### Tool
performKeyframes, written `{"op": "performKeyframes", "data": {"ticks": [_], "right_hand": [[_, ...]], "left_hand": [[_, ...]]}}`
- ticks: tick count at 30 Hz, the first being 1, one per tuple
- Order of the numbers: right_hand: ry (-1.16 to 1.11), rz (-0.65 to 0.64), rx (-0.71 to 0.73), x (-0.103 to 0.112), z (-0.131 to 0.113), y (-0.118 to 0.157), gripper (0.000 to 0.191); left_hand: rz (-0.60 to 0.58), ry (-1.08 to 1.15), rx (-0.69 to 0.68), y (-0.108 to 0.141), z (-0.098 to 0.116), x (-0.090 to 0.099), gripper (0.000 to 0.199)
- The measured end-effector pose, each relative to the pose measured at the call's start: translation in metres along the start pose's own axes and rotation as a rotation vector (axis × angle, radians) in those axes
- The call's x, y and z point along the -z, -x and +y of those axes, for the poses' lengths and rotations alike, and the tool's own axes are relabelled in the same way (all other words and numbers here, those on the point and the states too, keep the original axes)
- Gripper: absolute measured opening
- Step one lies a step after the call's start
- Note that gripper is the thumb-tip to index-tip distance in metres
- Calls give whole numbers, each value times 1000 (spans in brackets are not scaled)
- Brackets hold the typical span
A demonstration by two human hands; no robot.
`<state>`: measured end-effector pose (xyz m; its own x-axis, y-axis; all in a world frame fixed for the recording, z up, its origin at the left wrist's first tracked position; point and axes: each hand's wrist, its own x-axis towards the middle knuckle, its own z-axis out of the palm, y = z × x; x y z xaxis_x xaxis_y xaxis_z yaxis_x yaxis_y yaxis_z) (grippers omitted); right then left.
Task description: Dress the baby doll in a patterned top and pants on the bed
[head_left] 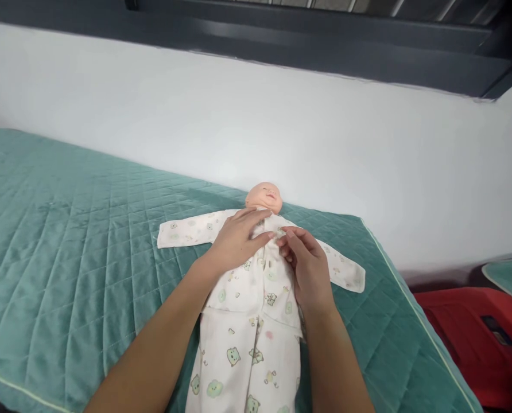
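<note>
A baby doll [264,196] lies on its back, its bare head toward the wall. It wears a white printed top [277,292] with both sleeves spread out, and matching trousers [234,355]. My left hand [241,238] rests on the upper chest of the top, fingers apart, just below the doll's chin. Close beside it, my right hand [305,252] pinches the top's front near the upper opening with thumb and index finger. Whether a fastener is between those fingertips is too small to tell.
A green quilted cover [88,246] lies under the doll, its piped edge running down the right. Behind stands a white wall [196,115] below a dark frame [282,40]. A red object [466,332] is at the lower right.
</note>
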<state>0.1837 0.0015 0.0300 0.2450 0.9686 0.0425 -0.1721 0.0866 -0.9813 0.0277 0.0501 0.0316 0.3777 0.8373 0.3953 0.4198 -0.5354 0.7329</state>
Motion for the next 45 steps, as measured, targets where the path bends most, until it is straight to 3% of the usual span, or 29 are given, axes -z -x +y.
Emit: {"op": "performKeyframes", "data": {"ticks": [6, 10, 15, 23, 27, 31, 36, 40, 42, 45], "right_hand": [[-4, 50, 15, 1, 5, -2, 13], [228, 95, 111, -2, 10, 0, 19], [626, -43, 340, -2, 15, -4, 34], [866, -95, 333, 1, 20, -14, 46], [859, -115, 345, 2, 20, -16, 47], [675, -130, 287, 6, 19, -18, 42], [319, 84, 185, 9, 17, -18, 27], [370, 230, 203, 6, 1, -4, 18], [476, 171, 195, 3, -11, 6, 25], [693, -48, 129, -2, -27, 20, 39]], "left_hand": [[19, -28, 51, 0, 1, -1, 45], [15, -15, 42, 0, 1, 0, 42], [10, 9, 30, -1, -1, 0, 38], [12, 6, 32, -1, -4, -1, 39], [19, 17, 29, 0, -3, -1, 39], [9, 26, 9, -1, -3, -1, 38], [4, 36, 14, -1, -6, 0, 35], [13, 121, 9, 1, -4, 5, 34], [77, 176, 13, 3, -2, 9, 30], [192, 212, 39, 6, 1, 18, 20]]}}
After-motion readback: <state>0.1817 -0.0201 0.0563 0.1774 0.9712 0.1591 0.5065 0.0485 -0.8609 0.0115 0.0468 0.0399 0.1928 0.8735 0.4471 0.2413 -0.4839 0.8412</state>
